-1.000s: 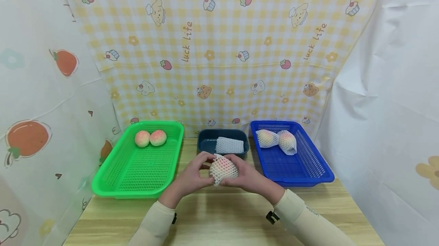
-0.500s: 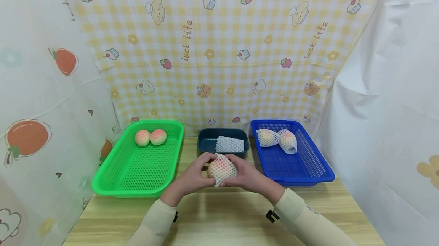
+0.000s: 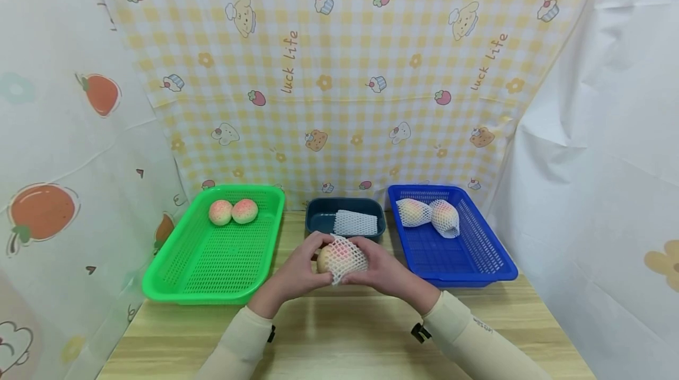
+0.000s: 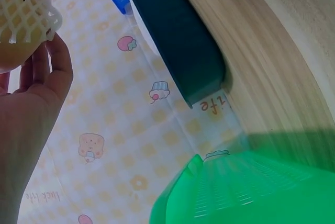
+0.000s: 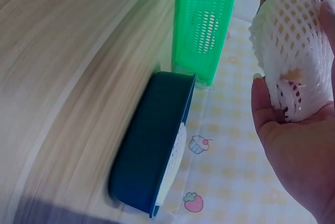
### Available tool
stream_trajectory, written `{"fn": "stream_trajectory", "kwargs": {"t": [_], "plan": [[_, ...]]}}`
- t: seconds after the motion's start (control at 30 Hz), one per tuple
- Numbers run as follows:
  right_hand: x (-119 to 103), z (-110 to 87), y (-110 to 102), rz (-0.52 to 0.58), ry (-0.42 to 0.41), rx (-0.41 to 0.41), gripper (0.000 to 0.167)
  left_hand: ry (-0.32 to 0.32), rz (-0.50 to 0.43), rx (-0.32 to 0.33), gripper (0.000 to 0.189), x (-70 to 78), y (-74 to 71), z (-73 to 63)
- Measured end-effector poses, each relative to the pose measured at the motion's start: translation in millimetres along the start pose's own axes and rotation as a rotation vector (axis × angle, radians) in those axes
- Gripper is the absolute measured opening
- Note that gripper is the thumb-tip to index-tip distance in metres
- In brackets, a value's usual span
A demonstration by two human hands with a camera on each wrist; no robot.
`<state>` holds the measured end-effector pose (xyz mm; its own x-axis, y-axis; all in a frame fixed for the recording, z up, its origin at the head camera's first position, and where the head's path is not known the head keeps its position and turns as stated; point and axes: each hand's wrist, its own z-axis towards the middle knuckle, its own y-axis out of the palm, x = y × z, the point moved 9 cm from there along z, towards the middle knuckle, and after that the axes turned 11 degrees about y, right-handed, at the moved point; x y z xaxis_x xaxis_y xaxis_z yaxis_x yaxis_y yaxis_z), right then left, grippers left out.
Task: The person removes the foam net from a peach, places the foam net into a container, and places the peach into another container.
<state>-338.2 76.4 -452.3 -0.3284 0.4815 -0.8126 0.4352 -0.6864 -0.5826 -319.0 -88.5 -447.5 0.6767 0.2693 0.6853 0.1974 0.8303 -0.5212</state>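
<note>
Over the table's middle, both hands hold a peach [image 3: 322, 260] partly covered by a white foam net sleeve [image 3: 347, 257]. My left hand [image 3: 297, 274] grips the left side, where bare peach shows past the net's edge. My right hand [image 3: 386, 271] grips the netted right side, thumb below and fingers above. In the left wrist view, the peach's bare yellowish part [image 4: 15, 55] sticks out of the net, with left fingers behind it. The right wrist view has the net [image 5: 296, 35] bunched narrower toward the right hand [image 5: 298, 148].
A green basket [image 3: 212, 296] at left holds two bare peaches [image 3: 232, 212]. Behind the hands, a dark teal tray [image 3: 320, 224] contains a flat foam net [image 3: 355, 223]. At right, a blue basket [image 3: 442, 262] holds two netted peaches [image 3: 428, 216]. A checked cloth hangs behind.
More bare peach shows at the net's left edge than a second ago. Both hands stay in nearly the same place, still holding the peach and net.
</note>
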Motion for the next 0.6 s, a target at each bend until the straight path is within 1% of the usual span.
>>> {"fn": "stream_trajectory", "kwargs": {"t": [0.1, 0.27, 0.43, 0.6], "plan": [[-1, -0.8, -3, -0.018, -0.011, 0.026, 0.07, 0.001, 0.006, 0.005, 0.06, -0.7, -1.2, -1.0], [-2, -1.2, -6, -0.037, -0.043, 0.048, 0.061, 0.001, 0.007, 0.006, 0.059, -0.9, -2.9, -2.3], [-6, -2.7, -11, -0.069, -0.101, 0.08, 0.044, -0.003, -0.01, 0.005, 0.06, -0.5, -5.3, -4.1], [-8, -3.2, -16, -0.082, -0.124, 0.091, 0.029, 0.001, -0.005, 0.001, 0.061, -2.5, -7.2, -4.8]]}}
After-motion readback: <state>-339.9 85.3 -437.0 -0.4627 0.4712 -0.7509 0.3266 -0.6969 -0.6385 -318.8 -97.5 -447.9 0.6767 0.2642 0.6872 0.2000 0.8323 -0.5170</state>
